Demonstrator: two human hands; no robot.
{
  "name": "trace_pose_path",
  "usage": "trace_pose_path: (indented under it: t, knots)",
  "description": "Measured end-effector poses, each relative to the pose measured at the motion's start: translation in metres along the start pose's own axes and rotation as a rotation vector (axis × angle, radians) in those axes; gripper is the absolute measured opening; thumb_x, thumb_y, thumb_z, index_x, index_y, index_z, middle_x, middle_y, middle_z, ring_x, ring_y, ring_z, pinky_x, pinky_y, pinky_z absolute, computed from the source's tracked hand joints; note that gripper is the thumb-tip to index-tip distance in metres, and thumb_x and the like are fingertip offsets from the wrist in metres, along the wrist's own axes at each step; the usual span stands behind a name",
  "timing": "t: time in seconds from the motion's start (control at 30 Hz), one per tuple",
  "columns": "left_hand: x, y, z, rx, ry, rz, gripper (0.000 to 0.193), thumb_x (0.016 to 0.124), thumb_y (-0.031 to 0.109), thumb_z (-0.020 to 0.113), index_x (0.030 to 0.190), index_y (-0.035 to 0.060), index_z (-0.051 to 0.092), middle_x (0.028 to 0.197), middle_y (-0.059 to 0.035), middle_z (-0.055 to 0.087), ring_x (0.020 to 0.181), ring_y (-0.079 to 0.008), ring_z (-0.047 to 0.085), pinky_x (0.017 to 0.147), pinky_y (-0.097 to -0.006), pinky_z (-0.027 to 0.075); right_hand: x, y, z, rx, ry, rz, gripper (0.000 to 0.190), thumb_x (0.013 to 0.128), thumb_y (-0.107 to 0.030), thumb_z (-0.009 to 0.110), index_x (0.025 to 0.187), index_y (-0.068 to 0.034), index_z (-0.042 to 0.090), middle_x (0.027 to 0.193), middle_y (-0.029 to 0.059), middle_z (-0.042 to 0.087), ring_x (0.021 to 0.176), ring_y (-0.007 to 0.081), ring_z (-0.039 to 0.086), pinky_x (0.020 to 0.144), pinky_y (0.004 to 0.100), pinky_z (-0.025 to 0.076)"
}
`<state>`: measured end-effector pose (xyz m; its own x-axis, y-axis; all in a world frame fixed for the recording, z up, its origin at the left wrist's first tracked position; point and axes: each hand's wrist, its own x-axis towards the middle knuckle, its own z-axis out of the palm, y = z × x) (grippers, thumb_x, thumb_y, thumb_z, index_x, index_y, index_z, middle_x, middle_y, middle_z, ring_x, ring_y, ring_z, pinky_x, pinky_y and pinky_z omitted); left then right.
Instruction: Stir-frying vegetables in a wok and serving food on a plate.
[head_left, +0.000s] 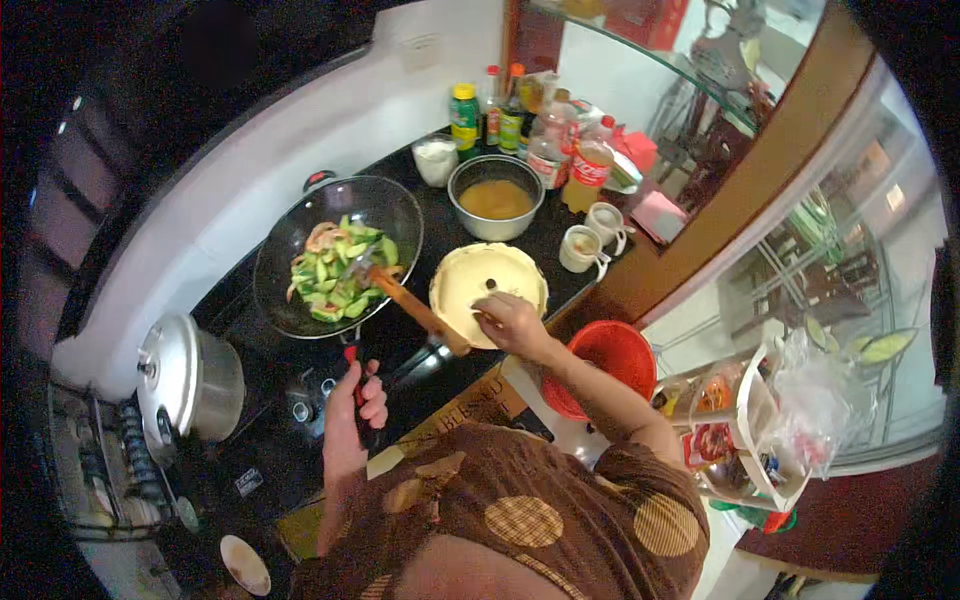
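Note:
My left hand (356, 405) grips the red-and-black handle (351, 355) of a dark wok (285, 217). In the wok lie sliced green vegetables (330, 281) with pinkish pieces, possibly meat or shrimp. A spatula with a wooden handle (416, 307) has its metal end among the food, while its handle end reaches to the edge of a cream-coloured round dish (517, 259). Over that dish is my right hand (514, 322), fingers drawn together; whether anything is pinched in them cannot be seen. Near the fingertips sits a small dark spot or piece (491, 284).
Behind the dish stand a metal pot of brownish liquid (495, 202), a jar of white powder (435, 161) and several bottles (465, 120). Two white cups (581, 251) are at the right. A silver pressure cooker (202, 382) stands left, a red bucket (607, 352) below the counter edge.

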<state>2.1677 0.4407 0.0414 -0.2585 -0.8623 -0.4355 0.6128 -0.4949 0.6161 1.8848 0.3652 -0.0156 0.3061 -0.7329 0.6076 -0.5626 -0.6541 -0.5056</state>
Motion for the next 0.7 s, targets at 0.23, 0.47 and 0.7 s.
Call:
trace_pose_path:
  t: [0.23,0.47,0.7]
  knots:
    - [0.006,0.003,-0.01,0.004,-0.018,-0.081,0.027,0.092,0.033,0.046,0.099,0.0076,0.051,0.061,0.0044,0.04,0.042,-0.0053,0.034,0.037,-0.0219,0.027,-0.114,0.128,-0.019,0.139,0.848,0.859,0.026,0.086,-0.017,0.054,0.103,0.003,0.057,0.071,0.0031,0.055,0.049,0.0075,0.046,0.043,0.0218,0.037]
    - [0.001,0.003,0.001,0.044,0.001,-0.057,0.027,0.094,0.033,0.041,0.1,0.0083,0.05,0.061,0.0046,0.04,0.041,-0.0058,0.034,0.035,-0.0223,0.029,-0.05,0.152,-0.064,0.56,0.854,0.871,0.031,0.085,-0.018,0.056,0.105,0.004,0.057,0.061,0.0012,0.052,0.045,0.0083,0.045,0.04,0.0226,0.035]
    - [0.007,0.003,-0.014,-0.025,-0.006,-0.1,0.029,0.094,0.035,0.04,0.1,0.0088,0.05,0.06,0.0035,0.041,0.037,-0.0072,0.034,0.033,-0.0244,0.029,-0.049,0.196,-0.062,-0.181,0.757,0.746,0.025,0.082,-0.017,0.057,0.095,0.003,0.063,0.06,0.0091,0.057,0.049,0.0174,0.054,0.049,0.03,0.042]
